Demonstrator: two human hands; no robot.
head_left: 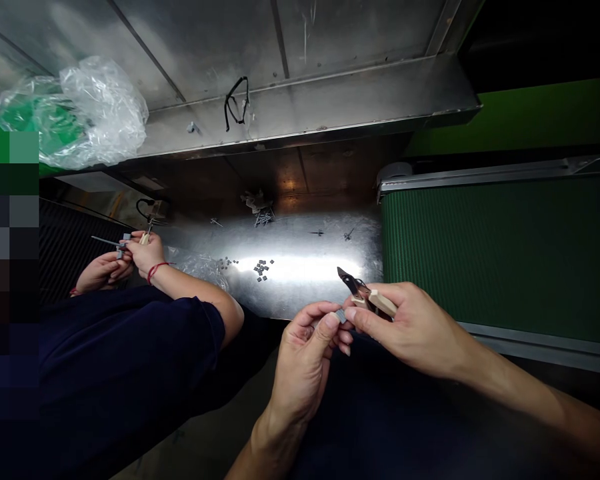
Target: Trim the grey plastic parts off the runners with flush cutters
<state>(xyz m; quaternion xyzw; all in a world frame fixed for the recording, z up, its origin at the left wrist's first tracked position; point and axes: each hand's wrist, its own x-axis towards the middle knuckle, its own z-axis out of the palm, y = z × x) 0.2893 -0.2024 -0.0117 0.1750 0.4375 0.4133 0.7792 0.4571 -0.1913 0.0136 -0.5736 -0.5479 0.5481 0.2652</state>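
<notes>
My left hand [307, 353] pinches a small grey plastic piece [341, 315] between thumb and fingertips. In my right hand [405, 327] is a pair of cutting pliers [375, 300] with pale handles, their dark jaws pointing up and left, away from the piece. My right thumb and fingertip come up close against the piece's right side; whether they grip it too I cannot tell. Beyond my hands, several small grey squares [263, 268] lie loose on the shiny metal table [300, 293].
At left a co-worker's hands [147, 253] hold a grey part and a pale-handled tool. A green conveyor belt [480, 260] runs along the right. Clear plastic bags [105, 110] and black-framed glasses [237, 103] rest on the metal ledge [330, 100]. Grey sprue scraps [264, 217] lie farther back.
</notes>
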